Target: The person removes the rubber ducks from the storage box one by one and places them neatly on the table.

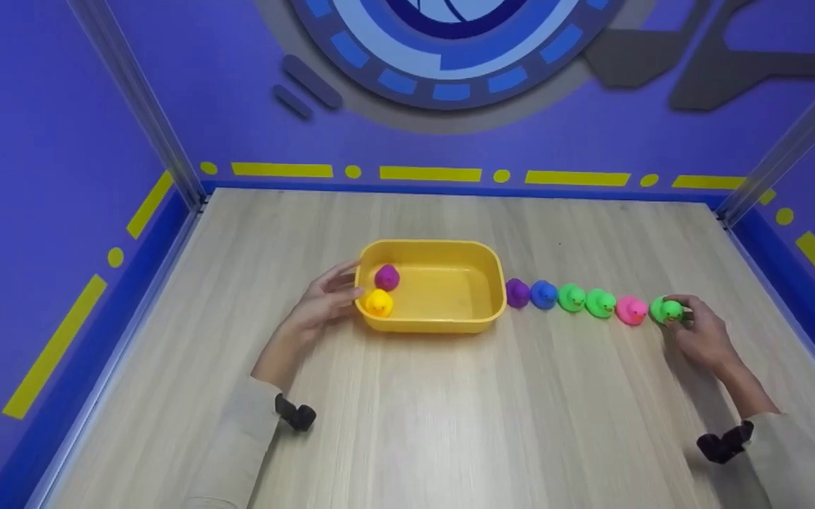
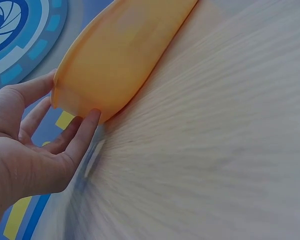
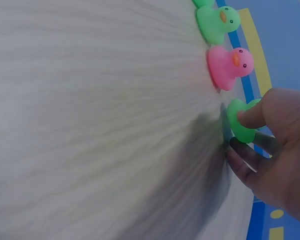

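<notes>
A yellow plastic bin [image 1: 442,326] stands on the table with a magenta rubber duck [image 1: 387,278] and a yellow rubber duck [image 1: 379,303] at its left end. My left hand [image 1: 322,302] touches the bin's left end from outside, its fingers fairly straight and spread against the wall in the left wrist view. Far to the right, my right hand [image 1: 704,336] pinches a green rubber duck [image 1: 666,310] between thumb and fingers. This duck is at or close to the tabletop, just right of a pink duck [image 1: 631,310]; the right wrist view shows a small gap between them.
From the bin's right side runs a row of ducks: purple [image 1: 518,293], blue [image 1: 543,295], green [image 1: 572,298], another green [image 1: 600,303], then the pink one. Purple panels [image 1: 237,127] wall in the wooden table [image 1: 435,403] at back and sides.
</notes>
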### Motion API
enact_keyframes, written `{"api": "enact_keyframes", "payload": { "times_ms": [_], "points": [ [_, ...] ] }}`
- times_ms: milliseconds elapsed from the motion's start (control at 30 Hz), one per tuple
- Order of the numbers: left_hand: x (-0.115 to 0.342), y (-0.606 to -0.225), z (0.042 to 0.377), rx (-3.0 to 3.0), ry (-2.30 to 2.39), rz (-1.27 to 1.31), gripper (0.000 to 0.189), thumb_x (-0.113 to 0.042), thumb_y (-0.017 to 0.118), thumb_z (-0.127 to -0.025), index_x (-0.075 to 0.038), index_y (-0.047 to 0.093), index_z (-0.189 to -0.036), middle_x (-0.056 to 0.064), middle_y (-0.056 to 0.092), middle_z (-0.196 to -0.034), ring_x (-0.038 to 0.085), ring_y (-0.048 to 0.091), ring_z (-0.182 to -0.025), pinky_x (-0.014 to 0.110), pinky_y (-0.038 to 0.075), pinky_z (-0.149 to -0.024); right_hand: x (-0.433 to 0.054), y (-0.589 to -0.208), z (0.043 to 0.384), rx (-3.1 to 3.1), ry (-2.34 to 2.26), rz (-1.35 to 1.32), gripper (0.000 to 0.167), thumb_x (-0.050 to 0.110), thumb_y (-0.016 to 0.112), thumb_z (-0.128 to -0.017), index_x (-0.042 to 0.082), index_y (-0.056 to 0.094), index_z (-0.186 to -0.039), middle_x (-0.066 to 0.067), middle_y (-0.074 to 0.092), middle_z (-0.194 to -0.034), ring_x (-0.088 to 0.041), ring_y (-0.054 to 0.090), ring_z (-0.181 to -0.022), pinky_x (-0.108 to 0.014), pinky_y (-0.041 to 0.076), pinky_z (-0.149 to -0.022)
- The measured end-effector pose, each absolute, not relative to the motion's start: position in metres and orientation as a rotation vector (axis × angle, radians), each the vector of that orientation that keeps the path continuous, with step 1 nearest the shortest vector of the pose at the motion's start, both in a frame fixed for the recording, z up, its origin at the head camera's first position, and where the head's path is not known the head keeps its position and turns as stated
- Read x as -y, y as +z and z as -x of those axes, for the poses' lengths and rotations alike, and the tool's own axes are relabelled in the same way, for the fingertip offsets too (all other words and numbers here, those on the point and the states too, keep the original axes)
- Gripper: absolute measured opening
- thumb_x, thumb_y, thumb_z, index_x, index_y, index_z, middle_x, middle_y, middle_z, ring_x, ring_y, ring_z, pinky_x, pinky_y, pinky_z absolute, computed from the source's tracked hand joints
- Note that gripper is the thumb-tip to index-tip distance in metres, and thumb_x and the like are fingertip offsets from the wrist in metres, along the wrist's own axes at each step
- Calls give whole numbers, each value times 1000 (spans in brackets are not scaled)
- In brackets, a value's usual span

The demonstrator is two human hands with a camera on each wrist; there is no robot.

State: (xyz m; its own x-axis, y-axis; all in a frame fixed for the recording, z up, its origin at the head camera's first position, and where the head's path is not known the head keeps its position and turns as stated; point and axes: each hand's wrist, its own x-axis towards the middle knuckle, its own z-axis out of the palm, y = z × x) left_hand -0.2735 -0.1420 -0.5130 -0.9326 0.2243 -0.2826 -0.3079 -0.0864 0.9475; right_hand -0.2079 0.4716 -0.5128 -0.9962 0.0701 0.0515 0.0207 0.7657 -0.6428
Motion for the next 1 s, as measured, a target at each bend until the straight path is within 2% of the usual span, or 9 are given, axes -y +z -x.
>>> {"api": "enact_keyframes", "payload": {
  "times_ms": [233,400,633,767,1000],
  "points": [
    [142,-513,276,-1835,2082,72,60,-11,71,-95,-27,51,-150,9,46,-153,29,54,-134,40,54,-105,-477,-513,209,2898,1016,-51,42,-13,51,-94,-18,44,-135,-45,44,-133,-60,42,-124,-73,34,-102],
    [142,-514,276,-1837,2079,65,60,-11,72,-95,-27,52,-150,8,47,-153,29,55,-134,40,55,-104,-477,-512,209,2909,1023,-75,43,-15,52,-90,-20,46,-132,-45,42,-131,-59,40,-123,-73,32,-102],
    [142,-516,273,-1845,2086,74,60,-9,71,-95,-25,51,-150,10,46,-152,29,54,-133,40,55,-103,-474,-511,205,2955,1070,-46,49,0,62,-96,-16,43,-138,-43,42,-136,-59,37,-131,-73,32,-105],
    [143,-517,272,-1829,2090,117,59,-10,72,-95,-25,53,-149,9,48,-150,28,55,-133,38,55,-103,-473,-513,205,2947,1043,-42,54,10,70,-96,-16,46,-136,-41,43,-134,-58,39,-128,-71,35,-102],
    [142,-516,275,-1831,2093,106,59,-9,71,-95,-24,52,-150,11,47,-152,29,55,-132,38,55,-103,-472,-513,208,2926,1012,-49,49,8,69,-96,-13,48,-136,-40,46,-134,-56,44,-125,-71,36,-102]
  ]
}}
